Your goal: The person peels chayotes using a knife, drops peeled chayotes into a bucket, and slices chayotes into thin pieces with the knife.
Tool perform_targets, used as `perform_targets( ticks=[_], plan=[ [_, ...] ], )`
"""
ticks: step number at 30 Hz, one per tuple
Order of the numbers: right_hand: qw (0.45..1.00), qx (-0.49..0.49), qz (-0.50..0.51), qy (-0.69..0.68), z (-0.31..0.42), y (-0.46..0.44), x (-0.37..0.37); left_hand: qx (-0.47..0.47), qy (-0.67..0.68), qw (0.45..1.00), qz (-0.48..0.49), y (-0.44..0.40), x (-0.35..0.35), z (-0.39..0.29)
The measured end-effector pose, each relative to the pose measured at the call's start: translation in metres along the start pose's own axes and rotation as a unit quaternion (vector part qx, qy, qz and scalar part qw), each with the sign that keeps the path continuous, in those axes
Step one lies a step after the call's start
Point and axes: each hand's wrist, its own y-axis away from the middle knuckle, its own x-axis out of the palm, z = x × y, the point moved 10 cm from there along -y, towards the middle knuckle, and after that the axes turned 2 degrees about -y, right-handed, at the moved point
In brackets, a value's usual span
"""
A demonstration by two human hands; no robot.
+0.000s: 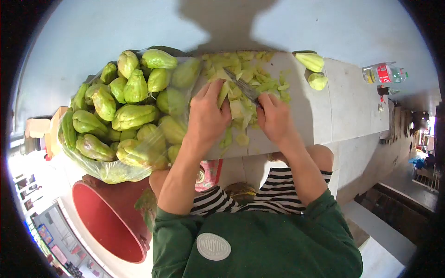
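Observation:
My left hand (208,111) is closed around a pale green chayote (223,94), which its fingers partly cover. In my right hand (276,118) is a knife (242,85), its dark blade slanting up and left towards the chayote. Whether the blade touches it, I cannot tell. Beneath and beyond both hands, green peelings (266,85) and pale pieces lie scattered over the tiled counter (296,125). Left of my left hand, a clear plastic bag (116,175) bulges with several whole green chayotes (134,116).
Two pale chayotes, one larger (309,61) and one smaller (317,81), lie on the counter to the right by the wall. A plastic bottle (384,73) with a red label lies farther right. Below the bag, a red bucket (104,217) stands near my left leg.

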Motion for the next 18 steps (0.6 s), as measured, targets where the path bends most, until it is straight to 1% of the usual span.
perform_targets(
  ticks=[1, 3, 5, 6, 9, 10, 11, 12, 13, 15, 16, 18],
  plan=[
    [1.000, -0.005, 0.001, 0.001, 0.004, -0.001, -0.003, 0.002, 0.001, 1.000, 0.014, -0.001, 0.000, 0.001],
    [0.997, -0.080, -0.005, 0.006, 0.031, 0.004, -0.012, -0.002, 0.000, 1.000, 0.027, 0.000, -0.001, 0.004],
    [0.995, -0.096, -0.006, -0.002, 0.040, 0.006, -0.013, 0.029, 0.053, 0.997, 0.054, 0.000, 0.002, -0.003],
    [0.994, -0.109, -0.009, -0.007, 0.044, 0.008, -0.014, 0.027, 0.053, 0.997, 0.054, 0.000, 0.003, -0.004],
    [0.995, -0.100, -0.013, 0.005, 0.042, 0.009, -0.012, 0.024, 0.041, 0.998, 0.049, 0.001, 0.004, -0.006],
    [0.995, -0.099, -0.013, 0.006, 0.036, 0.008, -0.007, 0.011, 0.001, 0.999, 0.042, 0.002, 0.002, -0.004],
    [0.999, -0.045, 0.006, 0.008, 0.017, 0.004, 0.004, -0.002, -0.038, 0.999, 0.034, 0.002, 0.000, -0.002],
    [1.000, 0.009, 0.023, 0.010, 0.002, 0.001, 0.010, 0.000, -0.038, 0.999, 0.034, 0.001, 0.000, -0.003],
    [1.000, 0.011, 0.020, 0.012, 0.000, 0.002, 0.009, -0.002, -0.025, 1.000, 0.017, -0.001, -0.005, -0.003],
    [1.000, -0.017, -0.008, 0.017, 0.004, 0.001, 0.001, -0.005, -0.010, 1.000, -0.004, -0.004, -0.009, -0.001],
    [1.000, -0.019, -0.006, 0.016, 0.006, 0.001, 0.000, -0.007, -0.013, 1.000, 0.006, -0.003, -0.008, 0.001],
    [0.998, -0.058, 0.017, 0.009, 0.023, 0.005, 0.001, -0.011, -0.019, 1.000, 0.018, 0.001, -0.006, 0.009]
  ],
)
